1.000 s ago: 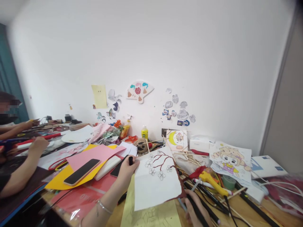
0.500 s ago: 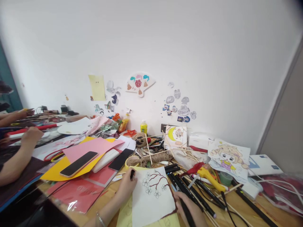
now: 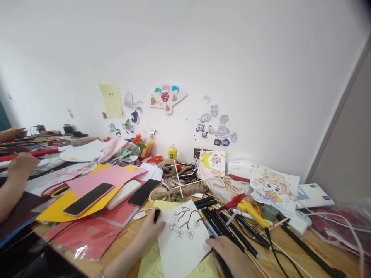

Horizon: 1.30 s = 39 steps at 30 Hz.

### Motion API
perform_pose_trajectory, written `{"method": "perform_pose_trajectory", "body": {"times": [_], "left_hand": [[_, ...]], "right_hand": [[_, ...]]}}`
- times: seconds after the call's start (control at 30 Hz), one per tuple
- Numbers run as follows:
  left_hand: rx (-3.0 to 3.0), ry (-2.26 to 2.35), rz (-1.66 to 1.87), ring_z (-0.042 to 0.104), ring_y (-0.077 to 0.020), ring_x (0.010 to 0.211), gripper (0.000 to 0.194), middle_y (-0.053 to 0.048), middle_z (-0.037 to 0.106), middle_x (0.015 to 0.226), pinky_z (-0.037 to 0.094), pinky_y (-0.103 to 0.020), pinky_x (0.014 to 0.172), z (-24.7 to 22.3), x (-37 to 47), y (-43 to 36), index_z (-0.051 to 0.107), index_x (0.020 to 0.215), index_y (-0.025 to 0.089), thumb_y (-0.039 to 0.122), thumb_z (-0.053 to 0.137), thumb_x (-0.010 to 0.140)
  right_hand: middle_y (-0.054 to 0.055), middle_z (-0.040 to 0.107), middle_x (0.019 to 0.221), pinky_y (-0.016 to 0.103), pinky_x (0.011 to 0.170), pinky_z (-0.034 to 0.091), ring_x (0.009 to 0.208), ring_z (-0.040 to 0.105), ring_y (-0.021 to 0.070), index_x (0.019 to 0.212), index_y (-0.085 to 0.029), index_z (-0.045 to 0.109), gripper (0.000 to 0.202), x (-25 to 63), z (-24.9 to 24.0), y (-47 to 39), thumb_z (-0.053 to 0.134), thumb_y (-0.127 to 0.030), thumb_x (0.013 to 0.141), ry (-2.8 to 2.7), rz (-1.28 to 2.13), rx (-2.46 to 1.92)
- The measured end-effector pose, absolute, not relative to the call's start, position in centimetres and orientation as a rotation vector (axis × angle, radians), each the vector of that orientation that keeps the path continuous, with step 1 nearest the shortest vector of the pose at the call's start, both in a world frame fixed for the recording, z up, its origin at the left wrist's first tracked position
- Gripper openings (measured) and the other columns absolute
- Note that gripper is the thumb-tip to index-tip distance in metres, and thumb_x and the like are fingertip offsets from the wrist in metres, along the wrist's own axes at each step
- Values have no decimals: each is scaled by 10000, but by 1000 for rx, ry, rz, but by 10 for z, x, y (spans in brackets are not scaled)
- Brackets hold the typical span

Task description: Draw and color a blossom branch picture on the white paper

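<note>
A white sheet (image 3: 179, 255) lies turned at a slant on a yellow sheet (image 3: 149, 266). Dark red branches and black-outlined blossoms are drawn on its upper part. My left hand (image 3: 152, 227) rests by the white sheet's left edge, fingers curled around a small black marker cap (image 3: 157, 215). On the other side, my right hand (image 3: 232, 253) grips a black marker (image 3: 222, 266), with thumb and fingertips at the sheet's right edge. The marker's tip is hidden. Several black markers (image 3: 222, 227) lie just beyond my right hand.
A yellow glue gun (image 3: 253, 214), wooden sticks and a cable (image 3: 272, 247) lie to the right. Twine (image 3: 188, 189) and a yellow bottle (image 3: 172, 152) stand behind. Two phones (image 3: 88, 199) and coloured papers (image 3: 98, 181) are at left, near another person's hand (image 3: 21, 164).
The white sheet has turned counter-clockwise. My right hand has shifted slightly left along its right edge. The whole view has swung a little to the right.
</note>
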<state>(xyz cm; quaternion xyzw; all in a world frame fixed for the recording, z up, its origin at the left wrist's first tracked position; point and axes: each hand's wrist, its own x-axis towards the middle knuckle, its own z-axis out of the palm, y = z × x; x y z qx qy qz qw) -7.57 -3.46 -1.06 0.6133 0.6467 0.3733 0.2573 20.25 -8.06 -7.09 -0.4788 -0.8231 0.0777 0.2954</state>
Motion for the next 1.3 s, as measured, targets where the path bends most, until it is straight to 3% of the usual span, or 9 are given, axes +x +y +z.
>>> {"method": "perform_pose_trajectory", "body": {"times": [0.13, 0.23, 0.37, 0.5, 0.57, 0.63, 0.8, 0.97, 1.3], "left_hand": [[1785, 1730, 749, 536, -172, 672, 79, 19, 501, 697, 413, -248, 549, 7, -88, -38, 385, 706, 209, 243, 451, 681], [2037, 1801, 532, 540, -173, 650, 135, 16, 512, 667, 380, -250, 548, 23, -96, -31, 393, 680, 204, 307, 470, 722], [2344, 1839, 574, 577, -207, 779, 129, -44, 602, 823, 386, -273, 635, 47, -80, -18, 502, 827, 188, 296, 455, 775], [2541, 1537, 578, 578, -199, 779, 180, -44, 628, 859, 394, -257, 650, 58, -28, -7, 555, 865, 181, 316, 547, 746], [2571, 1301, 425, 573, -173, 723, 150, -13, 628, 806, 384, -230, 608, 55, -2, -2, 564, 794, 188, 299, 603, 701], [2600, 1123, 321, 560, -164, 688, 227, -3, 624, 790, 370, -219, 568, 48, 19, 2, 568, 793, 190, 315, 676, 637], [2582, 998, 95, 544, -163, 653, 320, -2, 616, 776, 358, -218, 522, 27, 31, 4, 565, 774, 194, 398, 722, 583], [2627, 1020, 173, 555, -165, 667, 204, -6, 621, 766, 383, -223, 555, 16, 24, 3, 560, 750, 195, 309, 673, 624], [2698, 1109, 230, 619, -242, 752, 242, -72, 663, 803, 453, -291, 661, 4, 38, -10, 598, 760, 177, 390, 660, 664]], "right_hand": [[78, 692, 918, 305, 767, 496, 855, 640, 248, 1033, -219, 667, 349, 202, -67, -84, 614, -150, 695, -2137, 327, -1283], [79, 710, 902, 295, 746, 513, 826, 664, 239, 1047, -225, 658, 300, 204, -52, -92, 600, -278, 758, -1996, 529, -1224], [49, 709, 971, 298, 808, 509, 907, 657, 216, 1172, -275, 571, 352, 206, -31, -104, 468, -422, 870, -1809, 766, -1120], [58, 690, 1024, 320, 854, 489, 968, 625, 231, 1101, -259, 620, 379, 206, -23, -109, 465, -494, 847, -1645, 711, -1221], [63, 691, 988, 315, 819, 494, 936, 624, 236, 1008, -243, 656, 340, 206, -26, -107, 493, -479, 826, -1547, 666, -1316], [50, 692, 792, 295, 682, 507, 770, 639, 222, 886, -219, 666, 290, 206, -33, -104, 516, -452, 801, -1472, 716, -1411], [-44, 497, 459, 233, 464, 379, 463, 504, 139, 654, -205, 549, 213, 204, -49, -96, 507, -378, 772, -1416, 854, -1499], [-34, 515, 505, 235, 485, 362, 509, 500, 139, 577, -205, 492, 242, 202, -39, -97, 501, -323, 788, -1522, 691, -1526], [-3, 614, 631, 246, 549, 447, 607, 573, 171, 684, -205, 578, 228, 201, -24, -105, 480, -335, 845, -1729, 650, -1548]]}}
